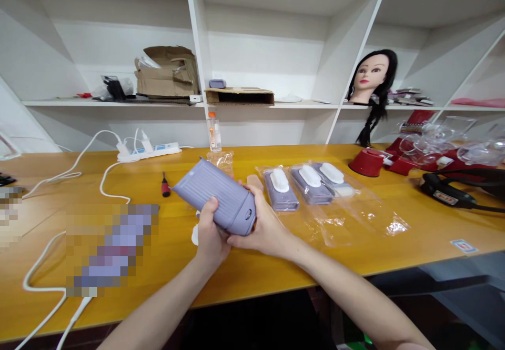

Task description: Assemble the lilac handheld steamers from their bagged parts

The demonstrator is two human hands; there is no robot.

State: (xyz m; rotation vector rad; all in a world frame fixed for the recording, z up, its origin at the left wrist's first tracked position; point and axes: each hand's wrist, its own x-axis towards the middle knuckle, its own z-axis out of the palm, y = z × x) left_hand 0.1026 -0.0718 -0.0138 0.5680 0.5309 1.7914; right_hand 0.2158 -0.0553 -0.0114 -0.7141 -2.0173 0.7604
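Head view: a ribbed lavender plastic housing (215, 197) gripped between two bare hands, up over the yellow wooden surface (272, 271).

The left hand (211, 231) wraps its side and underside, thumb across the ribs, while the right hand (266, 223) cups the capped end, fingers curled beneath. Neither is spread; both are closed around it, its narrower end tilted toward the upper left. Just beyond lie three similar lavender units with white tops (307, 189) in clear plastic bags (355, 218). To the left, a red-handled screwdriver (165, 185) lies near a white power strip (148, 151), and a clear bottle with an orange cap (213, 131) stands at the back. Above, a mannequin head (373, 79) sits on a white shelf (118, 103).
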